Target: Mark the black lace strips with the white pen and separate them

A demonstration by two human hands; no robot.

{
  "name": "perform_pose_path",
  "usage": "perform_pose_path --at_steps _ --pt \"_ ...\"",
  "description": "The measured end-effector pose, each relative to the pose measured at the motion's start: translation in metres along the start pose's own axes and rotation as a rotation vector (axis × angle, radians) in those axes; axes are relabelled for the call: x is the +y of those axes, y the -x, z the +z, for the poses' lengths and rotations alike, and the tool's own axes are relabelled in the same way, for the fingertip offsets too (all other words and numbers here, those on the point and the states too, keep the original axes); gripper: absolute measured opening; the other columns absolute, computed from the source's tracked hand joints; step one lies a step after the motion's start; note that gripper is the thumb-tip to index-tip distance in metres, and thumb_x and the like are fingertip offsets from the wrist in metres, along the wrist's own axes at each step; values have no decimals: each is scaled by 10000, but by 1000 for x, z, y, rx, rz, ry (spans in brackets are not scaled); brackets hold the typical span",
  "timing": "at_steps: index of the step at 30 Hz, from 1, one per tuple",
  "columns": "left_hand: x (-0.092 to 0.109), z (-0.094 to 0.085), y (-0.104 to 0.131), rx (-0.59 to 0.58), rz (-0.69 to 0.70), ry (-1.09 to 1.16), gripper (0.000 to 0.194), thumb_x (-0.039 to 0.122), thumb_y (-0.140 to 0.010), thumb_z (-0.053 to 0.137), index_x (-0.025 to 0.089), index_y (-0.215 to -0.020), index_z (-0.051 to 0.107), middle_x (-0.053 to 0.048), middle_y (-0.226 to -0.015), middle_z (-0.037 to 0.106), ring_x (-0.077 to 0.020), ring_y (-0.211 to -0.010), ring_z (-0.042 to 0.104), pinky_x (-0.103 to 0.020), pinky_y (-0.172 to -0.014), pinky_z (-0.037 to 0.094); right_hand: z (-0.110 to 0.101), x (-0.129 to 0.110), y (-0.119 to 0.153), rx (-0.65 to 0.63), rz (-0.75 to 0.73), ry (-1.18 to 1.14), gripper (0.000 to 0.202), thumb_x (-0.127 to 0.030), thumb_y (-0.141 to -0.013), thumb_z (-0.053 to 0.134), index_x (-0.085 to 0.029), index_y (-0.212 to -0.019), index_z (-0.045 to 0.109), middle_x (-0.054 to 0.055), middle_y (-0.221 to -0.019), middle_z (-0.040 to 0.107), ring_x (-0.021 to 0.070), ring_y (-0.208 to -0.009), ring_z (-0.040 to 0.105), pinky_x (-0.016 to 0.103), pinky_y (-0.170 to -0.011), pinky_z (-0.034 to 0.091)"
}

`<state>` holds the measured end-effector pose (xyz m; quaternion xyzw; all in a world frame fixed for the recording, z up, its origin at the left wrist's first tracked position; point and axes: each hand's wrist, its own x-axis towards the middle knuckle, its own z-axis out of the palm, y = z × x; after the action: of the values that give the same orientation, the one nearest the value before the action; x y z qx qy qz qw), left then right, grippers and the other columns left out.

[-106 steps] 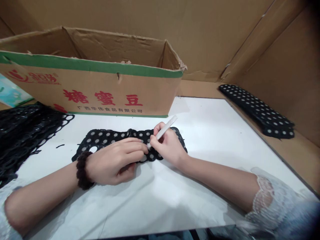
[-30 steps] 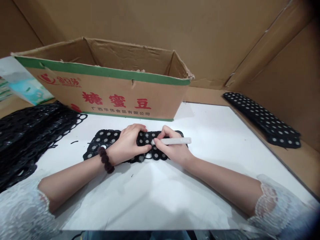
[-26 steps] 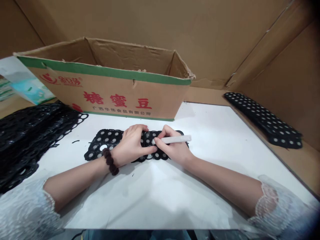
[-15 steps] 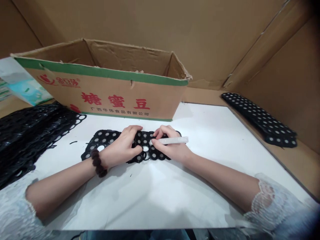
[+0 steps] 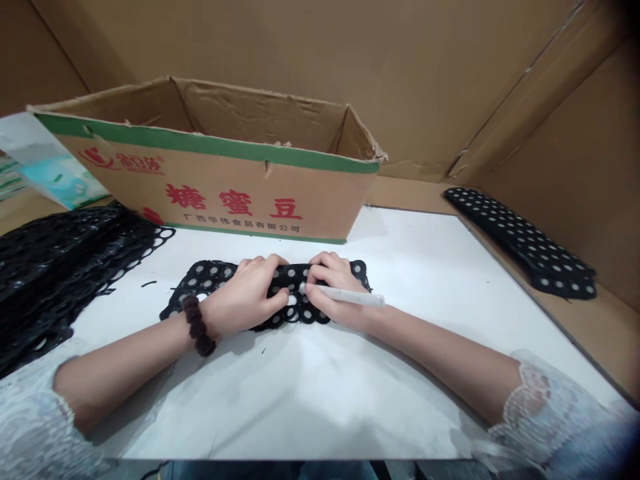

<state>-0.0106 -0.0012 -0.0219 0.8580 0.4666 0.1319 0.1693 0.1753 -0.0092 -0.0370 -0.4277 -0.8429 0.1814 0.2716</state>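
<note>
Item under hand: a black strip of joined rings with grey discs (image 5: 291, 274), lying flat in the middle of the frame on a white board (image 5: 310, 393). The left hand (image 5: 245, 293) lies across it, thumb and index finger spread apart, palm down; it presses rather than pinches. The right hand (image 5: 337, 272) has its fingertips together, clamped on a white pen-like tool (image 5: 353, 297), the tip of which points at the strip between the two hands. Whether the tip touches cannot be told.

Handling, as judged: the strip looks light, thin and pliable, apt to bend or slide unless pinned flat. Its outer edges offer the best hold; the slender links between rings may tear. The tool appears light, rigid and smooth.

Materials: the rings look like rubber or soft plastic, the discs round and matt. Two cells show bright white. At left, a heap of black ring sheets (image 5: 45, 273) is glossy and tangled. At right, a similar dotted black piece (image 5: 523, 240) rests near the cardboard wall (image 5: 565, 153). Above centre stands a corrugated carton (image 5: 240, 167), green-banded and red-lettered, its rim frayed. The left wrist carries a brown, fluffy band (image 5: 199, 325).
</note>
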Motion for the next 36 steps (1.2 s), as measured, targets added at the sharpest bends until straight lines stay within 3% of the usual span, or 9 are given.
perform_pose_path --at_steps 5,10,14,21,26,36 --pt "3 -2 -1 -30 6 -133 145 280 -777 377 184 -669 384 -28 -647 489 -209 -689 478 -351 -710 359 2 -2 2 7 -27 48 126 -264 -824 437 -191 -726 470 37 -921 472 181 -887 408 350 -774 316" --pt "19 3 7 35 -23 -116 178 226 -786 345 198 -623 279 -12 -595 457 -180 -598 457 -291 -583 322 6 -4 0 -8 -6 155 123 -273 -846 405 -200 -774 472 55 -961 445 191 -878 382 343 -759 335" --pt "23 5 9 29 -65 -53 164 242 -795 335 202 -641 292 -3 -580 463 -163 -530 446 -272 -512 280 7 -7 -2 5 14 229 146 -303 -848 401 -204 -779 483 63 -938 452 204 -857 380 355 -741 338" --pt "0 -13 -5 -176 -19 124 224 369 -780 401 172 -686 453 2 -649 522 -149 -591 473 -250 -544 322 -1 1 -6 19 155 -220 237 -235 -777 486 -184 -548 513 9 -811 505 163 -876 435 334 -821 341" --pt "-9 -17 -10 -333 11 289 246 345 -790 385 156 -684 502 24 -643 491 -118 -596 434 -219 -545 326 -4 2 -8 -10 212 -347 238 -148 -704 508 -192 -476 562 0 -853 520 164 -916 450 348 -876 317" --pt "-10 -14 -9 -346 -78 434 242 340 -785 377 158 -707 515 22 -654 492 -126 -605 446 -224 -561 360 -3 -2 -7 -8 225 -305 238 -211 -733 522 -208 -512 610 9 -925 494 179 -947 428 375 -893 314"
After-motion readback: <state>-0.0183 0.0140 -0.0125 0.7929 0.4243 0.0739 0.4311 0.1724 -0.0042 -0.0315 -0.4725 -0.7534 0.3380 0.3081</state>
